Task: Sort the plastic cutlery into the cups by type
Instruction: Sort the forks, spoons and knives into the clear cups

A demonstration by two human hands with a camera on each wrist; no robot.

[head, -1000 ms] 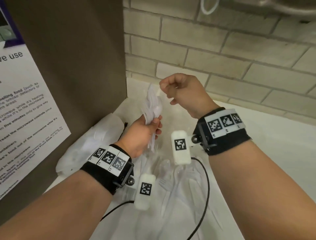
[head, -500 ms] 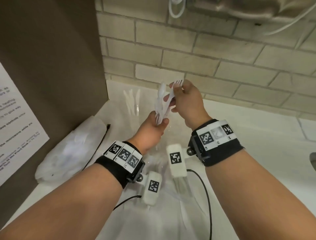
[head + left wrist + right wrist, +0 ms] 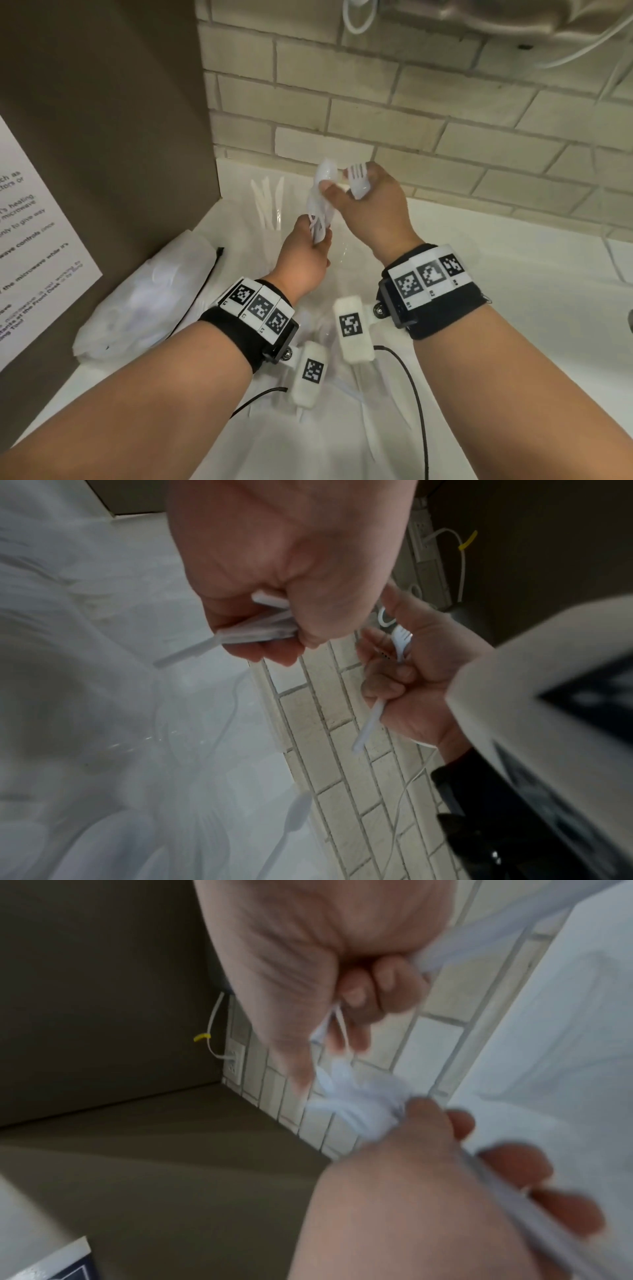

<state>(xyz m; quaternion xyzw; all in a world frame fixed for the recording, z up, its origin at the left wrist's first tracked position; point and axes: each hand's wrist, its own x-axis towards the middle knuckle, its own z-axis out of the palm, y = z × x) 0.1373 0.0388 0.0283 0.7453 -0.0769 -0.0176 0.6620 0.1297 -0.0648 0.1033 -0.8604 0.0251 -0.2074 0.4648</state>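
1. left hand (image 3: 301, 260) is fisted tight round a bundle of white cutlery (image 3: 320, 209), gripping the handle ends; heads stick up and away from it; at least one spoon bowl on top, can't count the rest, too bunched up
2. right hand (image 3: 373, 205) sits just above/right of the left, fingers curled round one white fork (image 3: 358, 180), tines poking up past the knuckles; in the left wrist view its handle comes out under the fist; thumb is touching the top of the bundle
3. both hands are up off the counter (image 3: 513, 308), near the brick wall (image 3: 445, 113)
4. 3 white knives (image 3: 267, 198) in what looks like a clear cup by the back corner, tbh hard to make out; more loose cutlery on the counter under the wrists, too washed out to count
5. 1 plastic bag (image 3: 144, 301) against the brown panel on the left
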